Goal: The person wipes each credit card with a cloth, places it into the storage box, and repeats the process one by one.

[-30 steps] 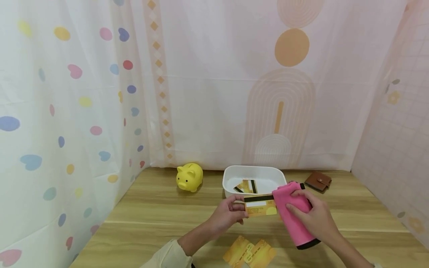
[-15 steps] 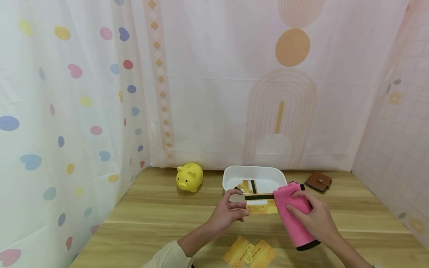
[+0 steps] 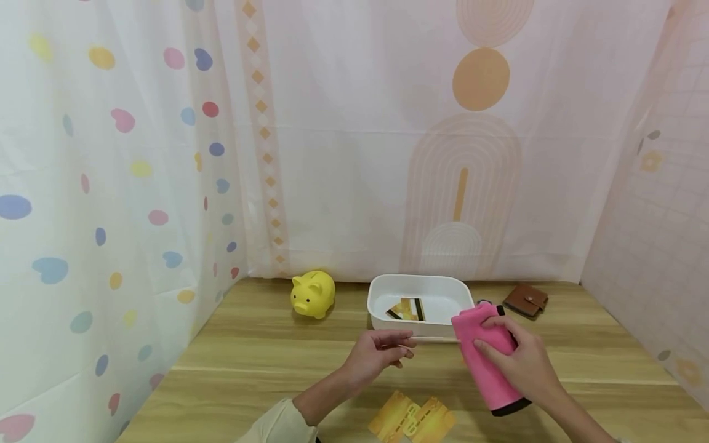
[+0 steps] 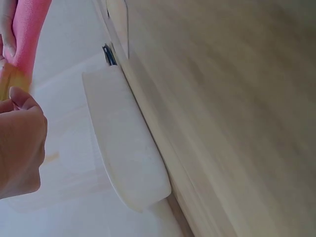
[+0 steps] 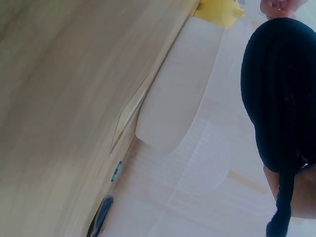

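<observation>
Between the fingers and thumb of my left hand (image 3: 379,357) is a yellow-orange card (image 3: 436,339), turned almost edge-on in the head view. Its orange face (image 4: 15,81) shows in the left wrist view. The card's right end meets a folded pink cloth (image 3: 487,363), which my right hand (image 3: 523,360) grips from the right. Whether the cloth wraps the card's end is hidden. The black end of the cloth (image 5: 281,94) fills the right of the right wrist view. Below the hands, two yellow cards (image 3: 412,417) lie overlapping on the wooden table (image 3: 266,381).
A white bin (image 3: 423,285) with striped cards (image 3: 407,309) in it stands behind the hands. To its left is a yellow piggy bank (image 3: 313,294), to its right a brown wallet (image 3: 526,300). A small patterned item (image 5: 116,171) lies beside the bin. Curtains surround the table.
The card in my left hand has tipped from showing its striped back to nearly edge-on. My left fingers have lowered slightly; the right hand and cloth stay almost in place.
</observation>
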A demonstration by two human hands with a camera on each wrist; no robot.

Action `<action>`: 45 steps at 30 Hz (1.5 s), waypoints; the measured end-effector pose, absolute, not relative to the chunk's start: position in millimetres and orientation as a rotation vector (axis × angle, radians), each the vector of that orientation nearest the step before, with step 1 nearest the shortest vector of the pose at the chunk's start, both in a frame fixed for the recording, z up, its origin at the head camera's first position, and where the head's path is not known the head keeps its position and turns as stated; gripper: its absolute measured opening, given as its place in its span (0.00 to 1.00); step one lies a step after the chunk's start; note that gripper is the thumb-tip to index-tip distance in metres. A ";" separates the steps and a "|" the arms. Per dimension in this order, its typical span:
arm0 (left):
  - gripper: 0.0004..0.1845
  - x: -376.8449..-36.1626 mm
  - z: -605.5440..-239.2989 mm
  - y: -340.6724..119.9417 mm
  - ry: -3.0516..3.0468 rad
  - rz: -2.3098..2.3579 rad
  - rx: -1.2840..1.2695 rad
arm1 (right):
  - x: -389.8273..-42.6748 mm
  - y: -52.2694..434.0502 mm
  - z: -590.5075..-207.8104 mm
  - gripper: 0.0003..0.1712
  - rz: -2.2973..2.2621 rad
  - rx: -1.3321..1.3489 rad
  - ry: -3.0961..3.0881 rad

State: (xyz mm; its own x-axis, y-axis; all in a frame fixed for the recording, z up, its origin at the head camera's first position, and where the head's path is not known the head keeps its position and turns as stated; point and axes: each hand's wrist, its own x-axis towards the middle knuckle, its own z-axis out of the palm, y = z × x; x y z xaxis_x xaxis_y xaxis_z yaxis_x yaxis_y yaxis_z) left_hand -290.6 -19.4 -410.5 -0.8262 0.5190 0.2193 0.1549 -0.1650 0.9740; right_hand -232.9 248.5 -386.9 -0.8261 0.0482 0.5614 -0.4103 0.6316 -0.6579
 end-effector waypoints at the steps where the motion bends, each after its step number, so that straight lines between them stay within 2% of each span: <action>1: 0.18 -290.4 -410.2 -19.1 1.842 2.081 0.772 | -232.8 248.6 -387.2 0.16 1.120 0.286 -2.309; 10: 0.13 -288.4 -409.1 -14.8 1.898 2.112 0.682 | -232.3 248.5 -389.7 0.15 1.118 0.297 -2.318; 23: 0.05 -286.5 -411.4 -11.4 2.113 1.978 0.768 | -230.6 248.1 -391.5 0.15 1.132 0.316 -2.302; 28: 0.06 -286.0 -408.9 -11.9 2.200 1.949 0.727 | -230.6 247.8 -391.3 0.15 1.126 0.331 -2.300; 36: 0.10 -290.5 -410.3 -15.1 2.020 2.066 0.605 | -230.8 247.8 -389.7 0.15 1.137 0.330 -2.308; 45: 0.09 -288.8 -407.9 -15.7 1.837 2.086 0.630 | -229.2 246.2 -386.8 0.15 1.149 0.292 -2.319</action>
State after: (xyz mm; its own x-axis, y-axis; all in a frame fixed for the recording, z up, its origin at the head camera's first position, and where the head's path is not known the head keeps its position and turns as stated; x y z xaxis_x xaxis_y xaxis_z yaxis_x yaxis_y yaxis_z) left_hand -288.8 -15.7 -407.9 -0.8620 0.4896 0.1310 0.0681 -0.1444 0.9872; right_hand -229.2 246.2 -386.8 -0.8358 0.0404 0.5475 -0.4110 0.6151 -0.6728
